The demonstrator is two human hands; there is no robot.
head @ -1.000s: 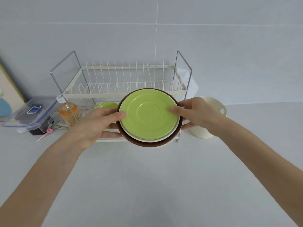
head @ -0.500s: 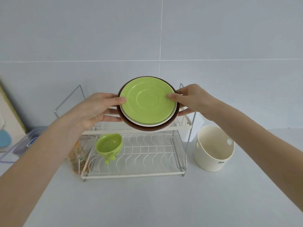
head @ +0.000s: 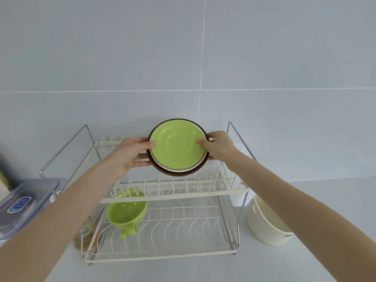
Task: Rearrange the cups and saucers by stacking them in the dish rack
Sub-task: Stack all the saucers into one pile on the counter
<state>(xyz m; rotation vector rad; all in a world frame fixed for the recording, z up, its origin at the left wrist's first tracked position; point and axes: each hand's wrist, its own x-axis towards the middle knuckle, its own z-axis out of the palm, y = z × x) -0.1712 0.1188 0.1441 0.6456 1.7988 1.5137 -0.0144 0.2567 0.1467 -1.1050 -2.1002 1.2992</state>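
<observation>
Both your hands clamp one stack of saucers (head: 178, 148), thumbs on the green top saucer; your left hand (head: 130, 153) grips its left edge, your right hand (head: 220, 147) its right edge; white and brown saucers sit beneath; the stack hangs tilted over the dish rack's (head: 173, 197) upper tier; green cups (head: 127, 210) rest on the lower tier; a cream tub (head: 268, 226) stands just right of the rack.
</observation>
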